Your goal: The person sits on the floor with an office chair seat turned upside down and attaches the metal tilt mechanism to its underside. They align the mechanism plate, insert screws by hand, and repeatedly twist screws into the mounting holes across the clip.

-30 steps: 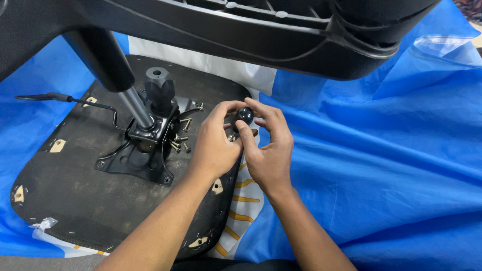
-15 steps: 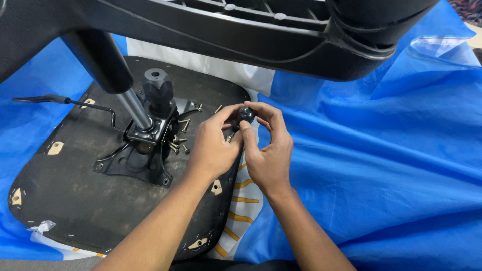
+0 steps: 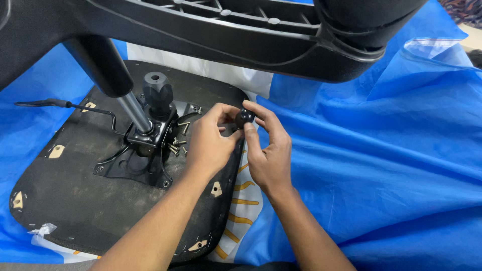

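Observation:
An upturned chair seat (image 3: 75,200) with a black fabric underside lies on a blue plastic sheet (image 3: 381,150). A black metal tilt mechanism (image 3: 143,150) with a gas cylinder (image 3: 130,108) is fixed at its middle. At the seat's right edge, both hands meet on a small round black knob (image 3: 245,118). My right hand (image 3: 268,150) pinches the knob with fingertips from the right. My left hand (image 3: 211,143) holds it from the left, fingers curled.
Several loose screws (image 3: 176,145) lie beside the mechanism. A thin black lever (image 3: 60,104) sticks out to the left. A large black plastic chair part (image 3: 226,35) spans the top of the view, above the seat.
The view has shifted slightly. The knob now sits a little higher between the fingertips, with my right fingers wrapped further over it.

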